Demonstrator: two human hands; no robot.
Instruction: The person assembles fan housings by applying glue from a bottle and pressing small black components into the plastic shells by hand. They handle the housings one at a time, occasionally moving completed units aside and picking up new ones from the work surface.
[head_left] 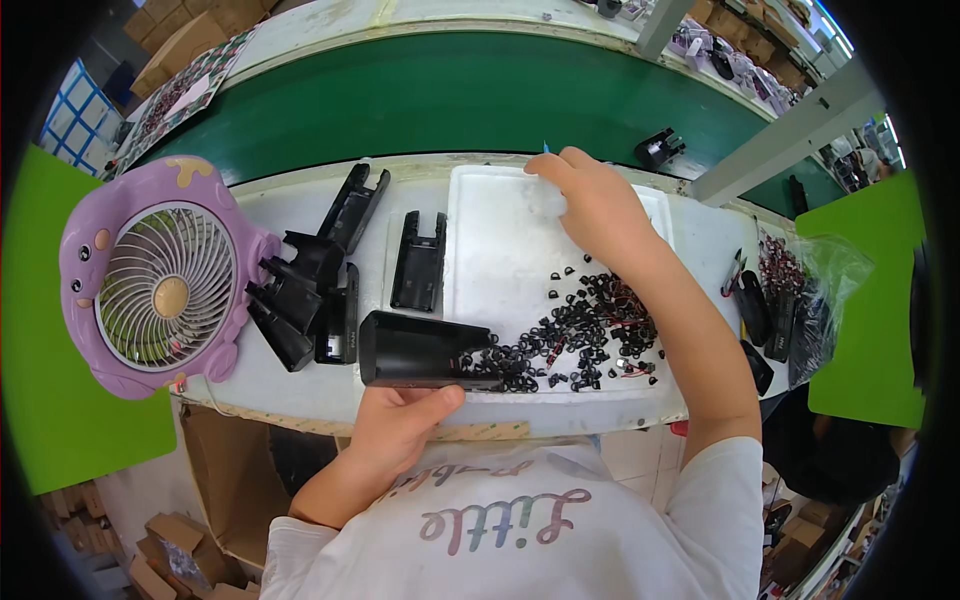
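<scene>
My left hand [405, 425] grips a black plastic housing [420, 350] from below, thumb against its near side. The housing lies on its side over the near left part of a white foam tray [490, 220], its narrow end beside a heap of small black plastic parts [590, 330]. Some red wires and small boards are mixed into the heap. Over the tray's far edge, my right hand [595, 205] has its fingers curled closed. A small blue tip shows by them; what they hold is hidden. Another black housing [418, 262] lies open side up left of the tray.
A purple fan [165, 290] stands at the left, beside several stacked black housings [315, 290]. At the right are a clear plastic bag [825, 310] and dark handled tools. Beyond the bench runs a green conveyor belt [420, 100] carrying a black part [660, 148]. A metal post [780, 135] rises at the right.
</scene>
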